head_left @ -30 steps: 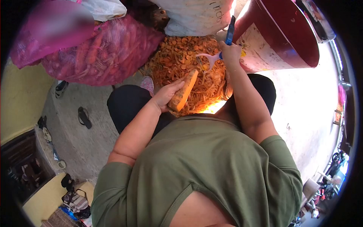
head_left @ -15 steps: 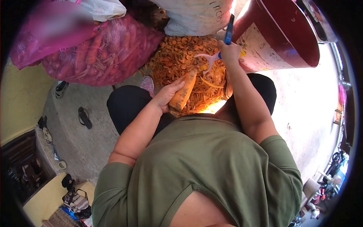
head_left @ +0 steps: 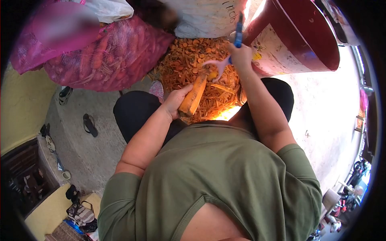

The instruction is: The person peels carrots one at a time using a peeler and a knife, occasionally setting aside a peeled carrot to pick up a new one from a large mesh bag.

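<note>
Floor at far left: a few sandals (head_left: pixel 90 124) lie loose on the concrete. Beyond them a pink mesh sack (head_left: pixel 108 56) bulges with whole carrots. Person sits low, knees apart. The left hand (head_left: pixel 175 103) is closed round the near end of one carrot (head_left: pixel 193 95), fingers wrapped beneath and thumb on top. The carrot slants up and away from the body, its far tip over the heap of peelings (head_left: pixel 185 60) spread on the floor between the feet. A white sack (head_left: pixel 209 16) stands behind the heap. The peeler (head_left: pixel 218 65), with a white forked head and a blue handle, sits just past the carrot's far tip. It is blurred, so I cannot tell whether blade and carrot touch. The right hand (head_left: pixel 241 56) is fisted tight about the handle, whose end pokes out above the fist. A red tub (head_left: pixel 297 44) leans at the right, close beside that hand. Judgement: clean work here calls for long, light strokes running away from the holding hand. The carrot should be turned a little between strokes, with the tip held over the heap so strips drop there. The left fingers belong well back from the blade's path, since a peeled surface is likely slick.
</note>
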A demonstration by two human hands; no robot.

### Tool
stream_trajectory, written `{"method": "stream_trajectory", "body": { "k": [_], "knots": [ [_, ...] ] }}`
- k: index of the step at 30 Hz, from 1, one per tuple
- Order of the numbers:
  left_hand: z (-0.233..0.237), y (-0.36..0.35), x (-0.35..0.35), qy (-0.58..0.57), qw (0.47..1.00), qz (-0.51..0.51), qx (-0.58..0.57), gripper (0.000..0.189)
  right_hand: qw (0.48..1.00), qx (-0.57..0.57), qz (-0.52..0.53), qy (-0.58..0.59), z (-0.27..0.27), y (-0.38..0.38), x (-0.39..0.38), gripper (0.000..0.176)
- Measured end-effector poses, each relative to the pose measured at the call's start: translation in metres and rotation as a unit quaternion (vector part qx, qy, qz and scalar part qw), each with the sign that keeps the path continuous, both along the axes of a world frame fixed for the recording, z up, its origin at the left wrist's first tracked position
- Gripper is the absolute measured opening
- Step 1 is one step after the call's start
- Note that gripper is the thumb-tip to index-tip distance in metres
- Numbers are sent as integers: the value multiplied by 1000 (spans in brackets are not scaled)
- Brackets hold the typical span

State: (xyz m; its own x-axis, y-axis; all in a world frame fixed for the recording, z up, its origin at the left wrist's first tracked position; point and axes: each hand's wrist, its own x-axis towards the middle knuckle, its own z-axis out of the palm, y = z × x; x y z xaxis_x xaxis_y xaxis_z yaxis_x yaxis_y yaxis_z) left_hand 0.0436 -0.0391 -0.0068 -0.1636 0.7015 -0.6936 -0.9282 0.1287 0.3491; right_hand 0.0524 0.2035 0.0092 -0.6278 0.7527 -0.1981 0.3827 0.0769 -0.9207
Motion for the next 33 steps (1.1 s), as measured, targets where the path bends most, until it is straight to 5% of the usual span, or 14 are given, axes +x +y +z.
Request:
{"method": "stream_trajectory", "body": {
  "k": [4,8,14,18,21,24,27,30,33],
  "knots": [
    [7,4,3,46,997,38,-38,35,978,14,204,-42,23,-66,22,24],
    [10,4,4,57,998,25,-2,34,979,52,163,-108,14,-55,10,27],
    [14,4,5,56,998,22,4,37,999,9,11,-41,-4,-2,-1,25],
    [6,4,0,38,999,-5,-16,35,975,14,210,-77,13,-64,19,23],
    [11,4,3,41,999,0,-19,33,979,26,187,-78,18,-59,14,22],
    [21,10,10,88,996,20,-30,33,996,77,22,-50,1,-7,-5,20],
    [3,5,4,55,998,4,-24,35,999,19,19,-25,-2,0,-1,22],
    [14,8,3,67,996,34,-53,38,984,33,174,-30,9,-54,14,27],
    [3,10,6,33,998,49,-5,38,970,59,221,-86,24,-71,18,29]
  ]
}}
